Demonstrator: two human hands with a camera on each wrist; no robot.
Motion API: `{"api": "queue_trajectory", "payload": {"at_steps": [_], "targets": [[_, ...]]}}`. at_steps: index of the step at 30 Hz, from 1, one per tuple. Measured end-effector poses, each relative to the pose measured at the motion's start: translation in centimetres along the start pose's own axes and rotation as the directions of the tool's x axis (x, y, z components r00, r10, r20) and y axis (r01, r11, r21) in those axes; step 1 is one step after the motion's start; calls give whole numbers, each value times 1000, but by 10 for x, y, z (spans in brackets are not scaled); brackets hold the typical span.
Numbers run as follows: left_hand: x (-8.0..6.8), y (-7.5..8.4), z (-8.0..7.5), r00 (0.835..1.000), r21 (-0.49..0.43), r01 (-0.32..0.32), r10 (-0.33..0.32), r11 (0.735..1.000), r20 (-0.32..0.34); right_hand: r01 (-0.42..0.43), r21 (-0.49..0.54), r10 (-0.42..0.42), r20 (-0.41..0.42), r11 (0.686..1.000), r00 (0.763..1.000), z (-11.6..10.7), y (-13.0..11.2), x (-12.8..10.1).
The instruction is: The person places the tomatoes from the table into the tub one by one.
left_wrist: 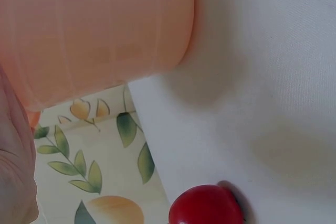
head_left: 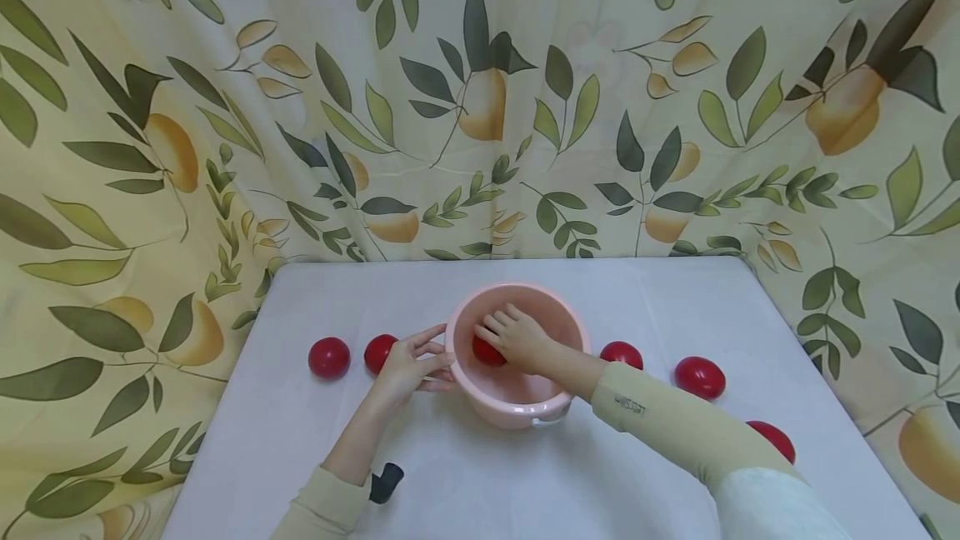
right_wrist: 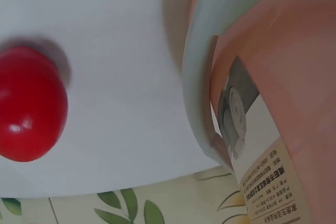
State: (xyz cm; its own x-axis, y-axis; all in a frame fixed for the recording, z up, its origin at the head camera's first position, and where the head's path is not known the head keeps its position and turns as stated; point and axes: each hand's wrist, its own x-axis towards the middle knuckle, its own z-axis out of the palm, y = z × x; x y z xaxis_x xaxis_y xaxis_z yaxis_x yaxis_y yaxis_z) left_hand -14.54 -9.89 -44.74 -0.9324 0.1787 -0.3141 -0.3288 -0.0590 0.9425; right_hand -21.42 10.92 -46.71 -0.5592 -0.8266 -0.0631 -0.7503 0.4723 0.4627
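Observation:
A pink bucket (head_left: pixel 517 417) stands upright in the middle of the table. My left hand (head_left: pixel 408 369) touches the outside of its left wall near the rim, fingers spread and fairly straight; part of that hand also shows beside the bucket in the left wrist view. Reaching in over the right rim, my right hand (head_left: pixel 517 340) has its fingers bent over a red tomato (head_left: pixel 489 352) inside the bucket. The hand covers part of this tomato. In the right wrist view the bucket's pale handle (right_wrist: pixel 197 87) hangs against the labelled wall, and the right hand is out of sight.
Left of the bucket lie two tomatoes, one (head_left: pixel 329 357) farther out and one (head_left: pixel 379 353) behind my left hand. Three more, including one (head_left: pixel 700 377), lie to the right near my right arm. A black object (head_left: pixel 387 482) is beside my left sleeve. Leaf-patterned cloth (head_left: pixel 480 107) hangs behind the table.

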Motion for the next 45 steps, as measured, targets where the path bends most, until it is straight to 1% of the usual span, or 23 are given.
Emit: {"api": "queue_trajectory", "payload": {"at_steps": [6, 8, 17, 23, 26, 29, 30, 32, 34, 36, 39, 41, 43, 45], "targets": [[0, 0, 0, 1000, -2, -7, 7, 1000, 7, 12, -52, -8, 88, 999, 996, 1, -1, 1], [-1, 0, 0, 1000, -4, -7, 7, 1000, 5, 19, -69, -12, 107, 997, 994, 1, -1, 1], [-2, 2, 0, 1000, 2, 0, 0, 1000, -4, 48, -145, -34, 96, 988, 995, -1, -2, 0], [-2, 2, 0, 1000, 14, 2, -1, 1000, -4, 56, -181, -30, 143, 982, 989, 1, -2, 1], [-2, 1, -1, 1000, 16, 4, -4, 1000, 0, 52, -184, -31, 118, 982, 993, 2, -2, 1], [-1, 0, 0, 1000, 13, 2, -2, 1000, 8, 55, -169, -49, 40, 984, 998, 3, -1, 0], [-1, 0, 0, 1000, 11, 1, -1, 1000, 10, 57, -153, -54, 22, 987, 998, 2, -1, 0], [0, -1, 0, 1000, 7, -2, 1, 1000, 14, 64, -110, -63, 13, 992, 998, -1, 1, 0], [0, 0, 0, 1000, 8, -3, 3, 1000, 14, 66, -59, -64, 24, 996, 998, -5, 3, 1], [-1, 0, 0, 1000, 14, -6, 6, 1000, 11, 53, 7, -53, 48, 999, 997, -9, 5, 1], [-1, 0, 0, 1000, 20, -9, 9, 1000, 8, 20, 108, -22, 19, 994, 1000, -12, 10, -1], [-1, 0, 0, 1000, 20, -10, 10, 1000, 7, -16, 212, 19, -13, 977, 1000, -13, 13, -4], [-2, 0, 0, 1000, 14, -9, 9, 1000, 8, -57, 310, 76, -47, 949, 996, -16, 15, -8], [-2, 0, 0, 1000, 7, -7, 7, 1000, 9, -93, 382, 131, -76, 919, 988, -19, 18, -14]]}}
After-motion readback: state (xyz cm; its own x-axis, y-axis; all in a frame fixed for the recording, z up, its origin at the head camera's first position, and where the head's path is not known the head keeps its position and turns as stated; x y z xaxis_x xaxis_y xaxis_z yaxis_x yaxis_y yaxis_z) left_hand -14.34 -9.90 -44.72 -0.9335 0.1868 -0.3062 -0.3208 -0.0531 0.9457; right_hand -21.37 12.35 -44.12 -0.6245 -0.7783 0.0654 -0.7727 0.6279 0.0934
